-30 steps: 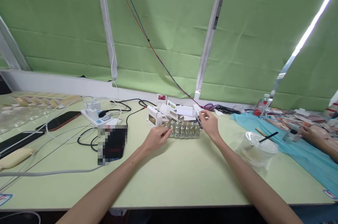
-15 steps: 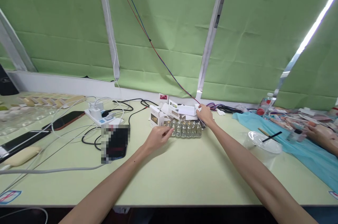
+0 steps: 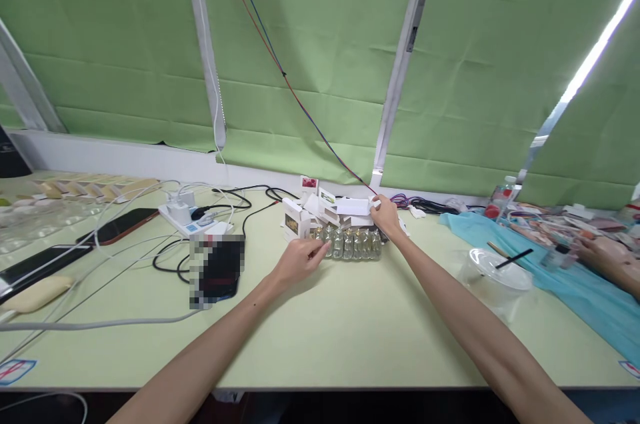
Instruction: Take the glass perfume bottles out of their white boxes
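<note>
Several small glass bottles with gold-coloured tops (image 3: pixel 357 245) stand side by side on the pale table (image 3: pixel 350 331). My left hand (image 3: pixel 300 259), its fingers bent together, touches the left end of this row. Behind the bottles lies a heap of small white boxes, some with printed pictures. One white box (image 3: pixel 297 219) leans at the heap's left side. My right hand (image 3: pixel 386 215) is closed at the right end of a long white box (image 3: pixel 353 207) on the heap. Its fingertips are too small to show exactly what they pinch.
Left are a blurred-out phone (image 3: pixel 220 271), a power strip (image 3: pixel 185 217), tangled cables and two more phones. A lidded plastic cup with a black straw (image 3: pixel 500 271) stands right, near a blue cloth (image 3: pixel 560 277). Another person's hand (image 3: pixel 595 254) is at the far right.
The view has shifted very slightly. Both hands keep nearly the same places, at the bottles and the white boxes.
</note>
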`<state>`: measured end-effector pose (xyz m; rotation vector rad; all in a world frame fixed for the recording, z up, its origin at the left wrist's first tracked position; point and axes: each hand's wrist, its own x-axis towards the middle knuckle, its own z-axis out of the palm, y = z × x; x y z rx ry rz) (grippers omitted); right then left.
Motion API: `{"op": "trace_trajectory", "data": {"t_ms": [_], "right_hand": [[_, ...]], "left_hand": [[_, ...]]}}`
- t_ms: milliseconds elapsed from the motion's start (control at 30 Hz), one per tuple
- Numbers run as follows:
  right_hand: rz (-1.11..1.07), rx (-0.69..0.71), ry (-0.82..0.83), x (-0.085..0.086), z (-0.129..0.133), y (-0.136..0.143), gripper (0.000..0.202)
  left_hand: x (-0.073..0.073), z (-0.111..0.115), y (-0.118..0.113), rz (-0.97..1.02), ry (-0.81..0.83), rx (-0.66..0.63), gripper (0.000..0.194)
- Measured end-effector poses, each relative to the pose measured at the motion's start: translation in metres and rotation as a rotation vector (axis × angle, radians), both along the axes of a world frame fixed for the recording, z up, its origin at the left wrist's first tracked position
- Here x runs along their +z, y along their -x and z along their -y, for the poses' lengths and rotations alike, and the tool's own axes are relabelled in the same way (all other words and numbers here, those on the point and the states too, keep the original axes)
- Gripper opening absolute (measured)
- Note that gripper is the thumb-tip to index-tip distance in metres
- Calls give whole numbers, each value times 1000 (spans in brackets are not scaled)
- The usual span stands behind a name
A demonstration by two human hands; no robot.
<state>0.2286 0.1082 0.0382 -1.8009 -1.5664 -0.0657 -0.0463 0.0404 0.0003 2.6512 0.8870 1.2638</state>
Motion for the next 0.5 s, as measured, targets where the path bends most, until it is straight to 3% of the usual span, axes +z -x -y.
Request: {"op": "trace_trajectory", "data": {"t_ms": [300,500], "right_hand": [[-127,16,-295,13,21,14,32],[-335,114,-601,11,60,33,24]], "left_hand": [[3,5,-2,-24,-7,-10,49],[3,6,-4,-28,-2,-23,49]]}}
